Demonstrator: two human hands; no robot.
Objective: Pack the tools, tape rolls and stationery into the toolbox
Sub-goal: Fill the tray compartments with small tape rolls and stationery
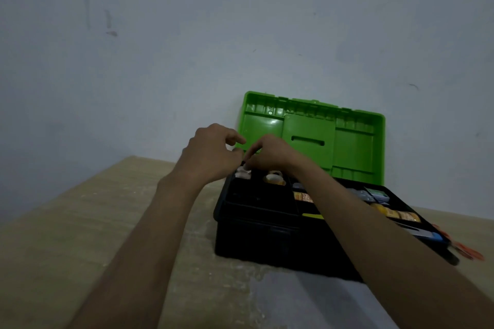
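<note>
A black plastic toolbox with its bright green lid raised is seen on a pale wooden table, set against a grey wall. Both hands are held close together over the far left corner of the top tray. The left hand is curled with the forefinger stretched out; what its grip holds, if anything, cannot be told. The fingertips of the right hand are brought down onto a small dark piece just above a white tape roll, but whether that piece is pinched is lost in the dim light. A clear tape roll lies near the white one.

Orange-handled items are left on the table just beside the box's right end, so they could be overlooked. If the small piece is let go too early, it could be lost in the dark tray. If the white roll is left standing proud, the lid could be fouled on closing.
</note>
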